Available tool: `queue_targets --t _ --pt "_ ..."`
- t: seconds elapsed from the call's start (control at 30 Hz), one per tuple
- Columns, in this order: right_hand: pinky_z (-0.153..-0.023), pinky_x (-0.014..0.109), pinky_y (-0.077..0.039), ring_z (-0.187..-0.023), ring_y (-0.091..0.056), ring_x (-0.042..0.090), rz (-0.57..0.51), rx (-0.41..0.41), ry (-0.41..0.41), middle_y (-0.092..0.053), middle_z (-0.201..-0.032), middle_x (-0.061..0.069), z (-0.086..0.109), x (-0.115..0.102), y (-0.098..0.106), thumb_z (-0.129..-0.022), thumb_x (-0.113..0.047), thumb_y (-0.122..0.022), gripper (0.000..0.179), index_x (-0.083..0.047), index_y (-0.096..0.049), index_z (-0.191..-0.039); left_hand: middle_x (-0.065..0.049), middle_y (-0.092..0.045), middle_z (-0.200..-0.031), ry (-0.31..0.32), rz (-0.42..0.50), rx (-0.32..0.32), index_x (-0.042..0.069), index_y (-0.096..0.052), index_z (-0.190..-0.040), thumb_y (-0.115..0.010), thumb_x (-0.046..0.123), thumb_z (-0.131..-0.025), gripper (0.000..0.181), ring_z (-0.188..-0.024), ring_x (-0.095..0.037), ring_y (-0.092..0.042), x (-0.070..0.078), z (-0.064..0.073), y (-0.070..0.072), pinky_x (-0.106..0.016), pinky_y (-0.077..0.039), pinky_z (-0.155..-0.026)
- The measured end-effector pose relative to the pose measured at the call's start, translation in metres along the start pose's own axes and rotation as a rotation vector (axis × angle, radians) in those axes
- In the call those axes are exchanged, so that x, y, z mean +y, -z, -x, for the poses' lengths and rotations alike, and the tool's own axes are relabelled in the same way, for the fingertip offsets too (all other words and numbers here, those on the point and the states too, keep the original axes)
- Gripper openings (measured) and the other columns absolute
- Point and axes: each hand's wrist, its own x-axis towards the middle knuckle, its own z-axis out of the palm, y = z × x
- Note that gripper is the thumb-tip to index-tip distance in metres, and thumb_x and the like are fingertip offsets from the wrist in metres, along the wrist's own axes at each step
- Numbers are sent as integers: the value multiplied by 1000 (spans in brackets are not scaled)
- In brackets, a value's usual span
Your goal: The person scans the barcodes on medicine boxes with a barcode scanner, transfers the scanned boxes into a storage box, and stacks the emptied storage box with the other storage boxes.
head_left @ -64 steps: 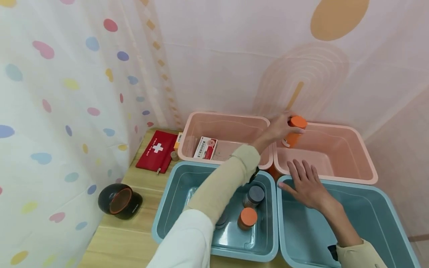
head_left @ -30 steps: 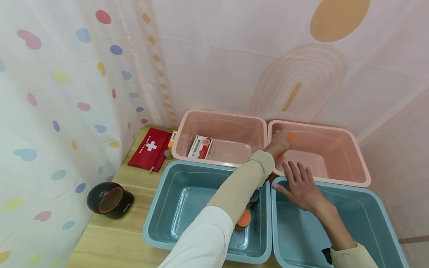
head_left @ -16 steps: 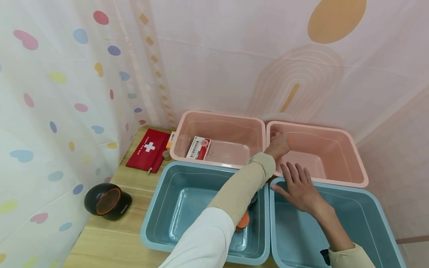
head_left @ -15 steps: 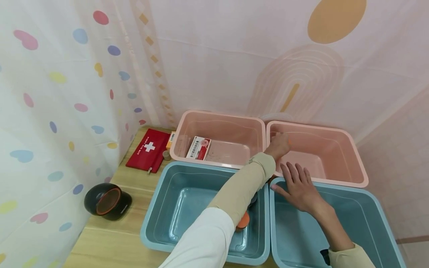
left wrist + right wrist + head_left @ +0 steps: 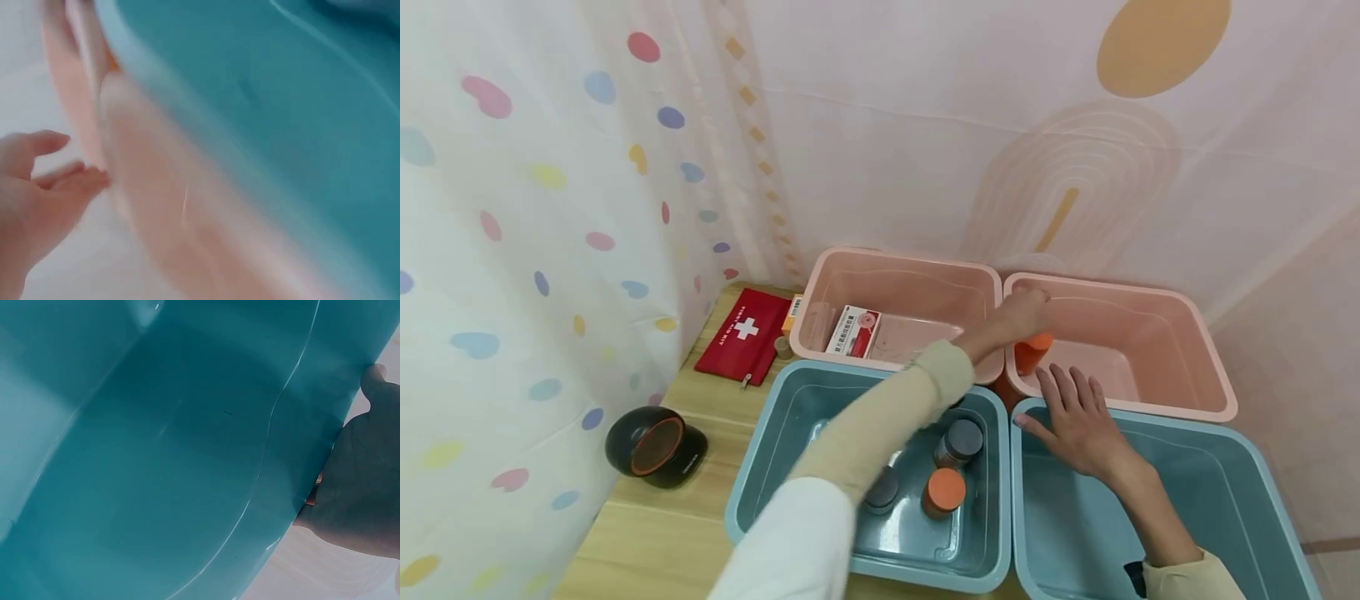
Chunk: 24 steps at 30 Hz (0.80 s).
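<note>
My left hand (image 5: 1021,315) hovers over the left end of the right pink bin (image 5: 1150,392), its loosely bent fingers holding nothing. Just below it, an orange-capped bottle (image 5: 1035,350) is inside that bin against the left wall, partly hidden by the hand. The left wrist view is blurred, but the left hand (image 5: 47,200) shows a gap between thumb and fingers. My right hand (image 5: 1086,433), fingers straight and spread, rests at the back rim of the right blue bin (image 5: 1165,500). In the right wrist view, the right hand (image 5: 359,469) lies along the rim.
The left blue bin (image 5: 775,450) holds two grey-capped bottles (image 5: 962,440) and an orange-capped bottle (image 5: 943,492). A white-and-red medicine box (image 5: 855,332) lies in the left pink bin (image 5: 917,262). A red first-aid pouch (image 5: 741,337) and black round device (image 5: 658,446) lie on the wooden table (image 5: 647,542).
My left hand lowered the orange-capped bottle into the right pink bin and let it go, then rose back up and left. The right hand stayed at the blue rim.
</note>
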Motion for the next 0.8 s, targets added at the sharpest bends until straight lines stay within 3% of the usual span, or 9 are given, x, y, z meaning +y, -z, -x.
queue_targets --t 0.1,0.2,0.33,0.4,0.43,0.53,0.57,0.67,0.8 --pt "-127 80 -15 -155 -23 65 -14 9 -8 -31 -168 40 -1 -2 0 -105 -75 -45 104 9 -33 -164 -21 -70 -142 -114 92 -67 -3 -54 -158 -45 9 -117 44 -101 -23 -71 -10 39 40 -22 -56 -96" --pt "-127 80 -15 -155 -24 66 -23 23 -13 -33 -167 41 -2 -5 0 -96 -85 -32 117 11 -34 -163 -28 -69 -134 -188 170 -114 -4 -43 -164 -40 11 -119 48 -97 -27 -67 -28 78 72 -27 -56 -93" --pt "-127 80 -15 -155 -24 65 -8 8 -26 -32 -168 40 -5 -9 -1 -103 -73 -48 105 12 -34 -163 -28 -65 -141 -203 168 -171 -2 -25 -172 -39 22 -121 58 -114 -32 -72 -54 140 102 -38 -56 -109" --pt "-128 79 -16 -156 -24 65 9 -9 -37 -32 -168 40 -7 -11 -2 -107 -57 -62 94 12 -33 -163 -26 -53 -161 -196 148 -212 2 -14 -175 -42 28 -121 67 -142 -34 -61 -65 173 109 -46 -45 -125" --pt "-128 78 -15 -156 -24 65 15 -16 -41 -32 -169 39 -7 -12 -1 -106 -49 -67 91 12 -33 -164 -22 -42 -172 -188 130 -231 6 -7 -177 -44 33 -120 73 -154 -34 -51 -69 188 110 -49 -39 -130" --pt "-128 78 -16 -157 -24 65 28 -33 -52 -32 -169 39 -11 -14 -1 -106 -41 -70 88 12 -32 -165 -13 -19 -184 -134 134 -314 18 3 -178 -52 48 -114 89 -166 -36 -30 -77 233 107 -59 -33 -131" --pt "-129 78 -15 -157 -24 64 23 -38 -54 -31 -170 39 -11 -15 -1 -106 -41 -70 88 12 -31 -165 -5 -3 -187 -98 140 -337 23 4 -178 -53 55 -112 92 -171 -33 -14 -78 246 104 -59 -27 -134" --pt "-129 78 -15 -157 -22 65 18 -49 -51 -30 -170 40 -15 -16 -1 -107 -41 -69 88 12 -30 -165 1 -4 -187 -22 137 -391 31 1 -178 -51 66 -109 93 -171 -30 -19 -82 278 88 -60 -32 -132" --pt "-129 78 -14 -158 -21 65 14 -57 -45 -29 -170 40 -17 -14 1 -107 -43 -68 89 12 -28 -166 -4 -17 -185 -2 118 -421 22 -12 -179 -51 64 -111 89 -168 -32 -27 -89 302 53 -58 -33 -131"
